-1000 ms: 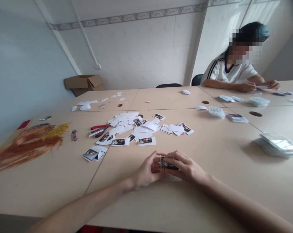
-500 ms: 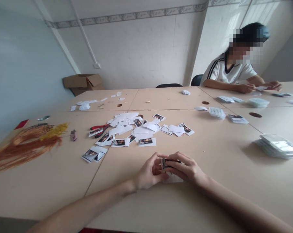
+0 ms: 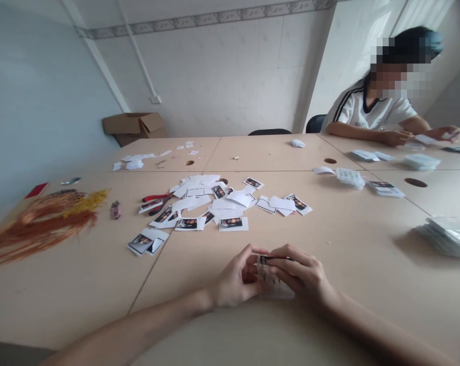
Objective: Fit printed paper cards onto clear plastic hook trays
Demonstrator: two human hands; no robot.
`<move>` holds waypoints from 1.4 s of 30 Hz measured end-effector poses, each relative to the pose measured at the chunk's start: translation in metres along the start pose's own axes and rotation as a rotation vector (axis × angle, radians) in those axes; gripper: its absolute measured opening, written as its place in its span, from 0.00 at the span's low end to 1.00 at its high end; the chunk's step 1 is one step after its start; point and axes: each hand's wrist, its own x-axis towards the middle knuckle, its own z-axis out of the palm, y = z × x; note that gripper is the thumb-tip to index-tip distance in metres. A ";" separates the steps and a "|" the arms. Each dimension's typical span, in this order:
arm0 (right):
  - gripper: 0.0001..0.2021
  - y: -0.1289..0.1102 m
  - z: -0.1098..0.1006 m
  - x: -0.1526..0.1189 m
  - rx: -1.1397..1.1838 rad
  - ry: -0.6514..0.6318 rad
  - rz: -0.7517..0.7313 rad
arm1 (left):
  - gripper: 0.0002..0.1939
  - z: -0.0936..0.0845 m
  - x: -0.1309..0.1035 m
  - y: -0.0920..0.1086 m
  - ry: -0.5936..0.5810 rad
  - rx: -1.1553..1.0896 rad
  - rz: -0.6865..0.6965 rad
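A small clear plastic packet (image 3: 277, 291) with a dark printed label (image 3: 264, 260) along its top is between my hands, close to the table's near side. My left hand (image 3: 235, 281) grips its left edge, thumb in front and fingers curled behind. Across the top lies my right hand (image 3: 308, 274), its fingers bent over the label and hiding most of it. Just beyond my hands is a loose spread of white slips (image 3: 225, 203) and dark printed cards (image 3: 233, 222).
Red-handled pliers (image 3: 159, 206) lie beside the slips, with a small pink tool (image 3: 116, 210) and orange strands (image 3: 50, 223) farther left. Stacked clear packets (image 3: 449, 235) stand at right. A co-worker (image 3: 386, 112) across the table handles a white slip. A cardboard box (image 3: 132, 124) stands behind.
The view has shifted slightly, so the right-hand stacks appear farther right. Less of the label and more of the clear plastic shows between my hands, which keep their hold.
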 end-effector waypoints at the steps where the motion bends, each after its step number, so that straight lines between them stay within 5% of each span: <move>1: 0.07 0.001 0.000 -0.001 0.005 0.016 0.031 | 0.24 0.000 0.000 0.000 0.009 -0.012 -0.002; 5: 0.07 0.006 0.001 -0.004 -0.005 0.075 0.082 | 0.23 0.000 0.000 0.001 0.034 -0.054 0.000; 13: 0.12 0.007 0.001 -0.004 -0.034 -0.060 0.012 | 0.23 -0.002 -0.001 0.002 -0.008 -0.029 0.012; 28: 0.14 0.006 0.001 -0.002 -0.072 -0.070 -0.031 | 0.23 -0.003 -0.002 0.007 -0.048 -0.057 0.012; 42: 0.14 0.005 -0.001 -0.004 -0.074 -0.099 -0.031 | 0.12 -0.003 -0.002 0.006 -0.026 -0.063 -0.032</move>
